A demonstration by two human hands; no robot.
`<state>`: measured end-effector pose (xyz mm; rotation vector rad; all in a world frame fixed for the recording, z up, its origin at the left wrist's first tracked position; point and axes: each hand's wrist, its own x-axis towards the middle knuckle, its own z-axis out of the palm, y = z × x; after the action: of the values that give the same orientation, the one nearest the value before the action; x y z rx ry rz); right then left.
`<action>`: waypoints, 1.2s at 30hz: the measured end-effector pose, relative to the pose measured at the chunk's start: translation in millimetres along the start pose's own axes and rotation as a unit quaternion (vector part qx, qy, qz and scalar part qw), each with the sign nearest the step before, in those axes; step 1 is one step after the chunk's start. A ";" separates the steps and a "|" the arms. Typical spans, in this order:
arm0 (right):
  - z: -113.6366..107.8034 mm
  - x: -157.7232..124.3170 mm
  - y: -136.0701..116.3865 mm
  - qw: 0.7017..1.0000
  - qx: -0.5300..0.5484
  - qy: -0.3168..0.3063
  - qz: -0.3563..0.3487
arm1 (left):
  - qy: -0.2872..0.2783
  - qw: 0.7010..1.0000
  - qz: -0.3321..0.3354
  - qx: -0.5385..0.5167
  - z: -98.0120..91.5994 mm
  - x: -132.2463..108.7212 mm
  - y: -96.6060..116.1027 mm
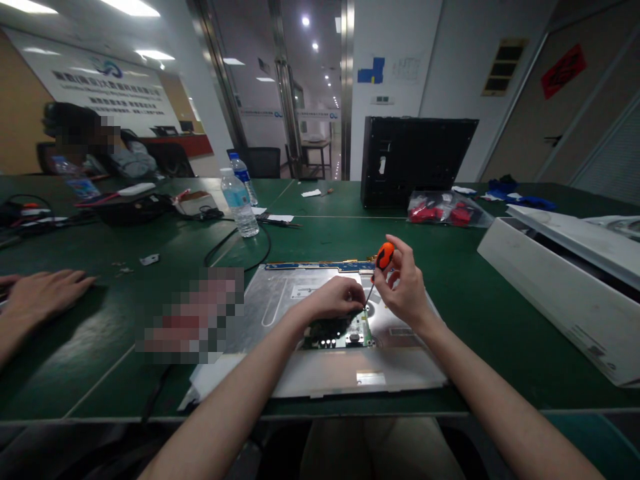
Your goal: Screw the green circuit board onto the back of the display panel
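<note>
In the head view, my right hand [403,290] grips the orange and black handle of a screwdriver [385,256], its thin shaft slanting down to the left. Close beside the tip, my left hand [340,297] is closed with the fingers curled together; what they hold, if anything, is hidden. Both hands are over a flat metal display panel [320,380] lying on the table. Partly under my left hand is a green circuit board [350,337]. A narrow blue circuit strip [315,267] runs along the panel's far edge.
Another person's hand [47,297] rests on the green table [310,233] at the left. Two water bottles [240,203] stand beyond the panel. A black monitor housing [415,160], a bag of red items [445,210] and a white casing [560,293] lie to the right.
</note>
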<state>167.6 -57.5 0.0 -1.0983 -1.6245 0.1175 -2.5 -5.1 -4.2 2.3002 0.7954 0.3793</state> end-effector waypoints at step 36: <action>-1.9 5.2 1.0 0.999 -0.034 0.008 0.007 | 0.003 1.000 -0.001 -0.012 -0.3 -1.2 1.1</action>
<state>170.0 -54.2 3.8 -1.1589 -1.6166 0.0632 -3.0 -6.3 -3.3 2.2779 0.7919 0.3938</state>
